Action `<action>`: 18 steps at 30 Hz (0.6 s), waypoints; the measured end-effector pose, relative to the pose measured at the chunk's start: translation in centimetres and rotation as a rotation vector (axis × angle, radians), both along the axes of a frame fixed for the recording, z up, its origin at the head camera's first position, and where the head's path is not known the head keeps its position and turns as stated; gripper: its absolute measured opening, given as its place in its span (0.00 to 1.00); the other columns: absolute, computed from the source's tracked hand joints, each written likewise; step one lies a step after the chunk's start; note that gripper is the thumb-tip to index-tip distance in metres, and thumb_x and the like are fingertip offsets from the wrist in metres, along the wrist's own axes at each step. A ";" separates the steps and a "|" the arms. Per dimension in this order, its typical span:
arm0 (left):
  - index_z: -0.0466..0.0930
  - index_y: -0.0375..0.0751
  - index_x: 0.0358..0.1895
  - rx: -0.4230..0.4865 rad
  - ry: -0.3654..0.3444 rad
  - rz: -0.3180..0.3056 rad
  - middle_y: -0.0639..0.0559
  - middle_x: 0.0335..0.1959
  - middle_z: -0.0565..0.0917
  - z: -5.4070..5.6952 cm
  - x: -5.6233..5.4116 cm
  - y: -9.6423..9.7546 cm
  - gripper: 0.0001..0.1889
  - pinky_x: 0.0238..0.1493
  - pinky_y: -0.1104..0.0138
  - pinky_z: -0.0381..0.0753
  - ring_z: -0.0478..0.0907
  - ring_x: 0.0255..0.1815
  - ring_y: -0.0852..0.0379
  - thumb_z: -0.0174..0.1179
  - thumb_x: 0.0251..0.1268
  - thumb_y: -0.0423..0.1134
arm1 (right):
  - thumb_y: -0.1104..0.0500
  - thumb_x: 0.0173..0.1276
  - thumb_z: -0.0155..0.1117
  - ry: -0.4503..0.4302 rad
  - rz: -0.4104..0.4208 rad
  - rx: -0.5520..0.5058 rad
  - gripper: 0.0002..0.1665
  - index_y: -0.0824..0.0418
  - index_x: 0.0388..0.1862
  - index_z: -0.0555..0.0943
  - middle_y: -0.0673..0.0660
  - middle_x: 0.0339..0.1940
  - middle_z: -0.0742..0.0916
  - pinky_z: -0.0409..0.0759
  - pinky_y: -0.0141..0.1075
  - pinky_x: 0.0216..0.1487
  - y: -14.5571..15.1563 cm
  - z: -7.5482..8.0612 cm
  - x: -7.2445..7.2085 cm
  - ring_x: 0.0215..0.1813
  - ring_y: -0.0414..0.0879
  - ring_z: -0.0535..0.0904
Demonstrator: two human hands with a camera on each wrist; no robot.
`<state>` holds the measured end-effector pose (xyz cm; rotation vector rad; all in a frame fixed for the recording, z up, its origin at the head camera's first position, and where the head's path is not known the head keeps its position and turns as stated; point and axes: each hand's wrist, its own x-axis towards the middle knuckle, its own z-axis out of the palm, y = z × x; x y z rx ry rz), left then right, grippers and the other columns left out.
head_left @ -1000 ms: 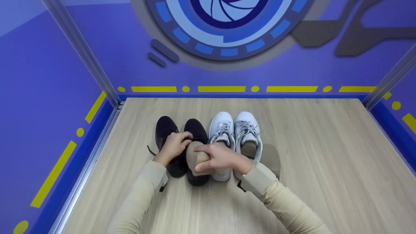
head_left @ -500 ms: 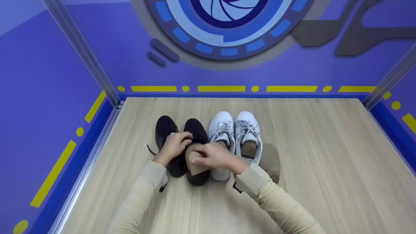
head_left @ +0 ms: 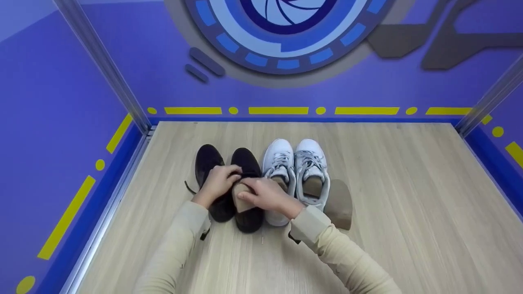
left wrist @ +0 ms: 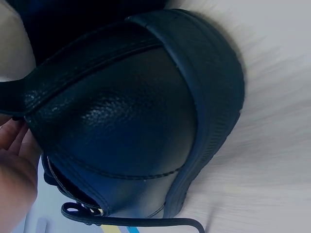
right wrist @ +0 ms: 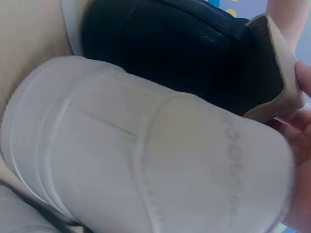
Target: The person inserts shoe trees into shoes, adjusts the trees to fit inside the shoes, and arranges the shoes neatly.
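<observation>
Two black lace-up shoes stand side by side, the left black shoe (head_left: 207, 157) and the right black shoe (head_left: 249, 222). My right hand (head_left: 269, 197) grips a beige shoe insert (head_left: 243, 202), thumb on top, its front part down inside the right black shoe. In the right wrist view the insert (right wrist: 286, 73) shows at that shoe's opening. My left hand (head_left: 219, 180) reaches across the left shoe, its curled fingers holding the tongue area of the right one. The left wrist view shows mostly the left shoe's heel (left wrist: 116, 107), which hides the fingertips.
Close beside stand two white sneakers, the left sneaker (head_left: 278, 149) and the right sneaker (head_left: 309, 148), with beige inserts inside. Another beige insert (head_left: 340, 204) lies right of them. Blue walls (head_left: 102, 61) enclose the wood-grain table (head_left: 400, 183) at the back and sides.
My right hand has moved slightly left and forward, and the beige insert has tilted down and slid deeper into the right black shoe. The left hand has stayed in place.
</observation>
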<state>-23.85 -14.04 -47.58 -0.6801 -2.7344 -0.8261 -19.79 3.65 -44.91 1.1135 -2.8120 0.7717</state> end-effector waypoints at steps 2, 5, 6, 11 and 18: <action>0.80 0.43 0.33 -0.005 -0.002 0.002 0.51 0.32 0.84 0.0 0.0 0.0 0.05 0.39 0.60 0.76 0.80 0.35 0.53 0.59 0.52 0.35 | 0.45 0.63 0.52 -0.011 -0.007 0.001 0.20 0.57 0.45 0.76 0.54 0.37 0.84 0.75 0.40 0.40 -0.1 -0.2 -0.2 0.39 0.47 0.80; 0.80 0.42 0.33 0.004 -0.001 -0.005 0.50 0.35 0.84 0.0 0.0 -0.1 0.05 0.41 0.61 0.76 0.81 0.37 0.54 0.59 0.52 0.34 | 0.45 0.63 0.51 -0.021 -0.017 0.004 0.22 0.58 0.48 0.75 0.55 0.41 0.84 0.75 0.40 0.43 -0.2 -0.2 -0.5 0.42 0.48 0.80; 0.80 0.42 0.33 0.003 -0.001 -0.006 0.49 0.36 0.84 0.0 0.0 -0.1 0.05 0.42 0.61 0.76 0.80 0.38 0.53 0.59 0.52 0.34 | 0.45 0.64 0.51 -0.023 -0.020 0.002 0.22 0.58 0.48 0.75 0.55 0.42 0.84 0.75 0.40 0.45 -0.2 -0.2 -0.5 0.43 0.48 0.80; 0.82 0.44 0.34 -0.047 0.003 0.029 0.52 0.40 0.83 0.1 0.1 -0.1 0.06 0.44 0.61 0.75 0.79 0.41 0.53 0.59 0.53 0.36 | 0.46 0.64 0.50 -0.013 -0.045 -0.014 0.23 0.60 0.49 0.75 0.57 0.43 0.81 0.74 0.40 0.46 -0.3 -0.2 -0.8 0.44 0.49 0.78; 0.82 0.45 0.35 -0.066 0.002 0.027 0.53 0.40 0.84 0.3 0.2 -0.1 0.07 0.44 0.57 0.74 0.80 0.41 0.52 0.59 0.52 0.37 | 0.45 0.63 0.51 0.029 -0.121 0.010 0.23 0.60 0.48 0.75 0.57 0.40 0.79 0.75 0.42 0.40 -0.5 -0.5 -0.7 0.39 0.50 0.78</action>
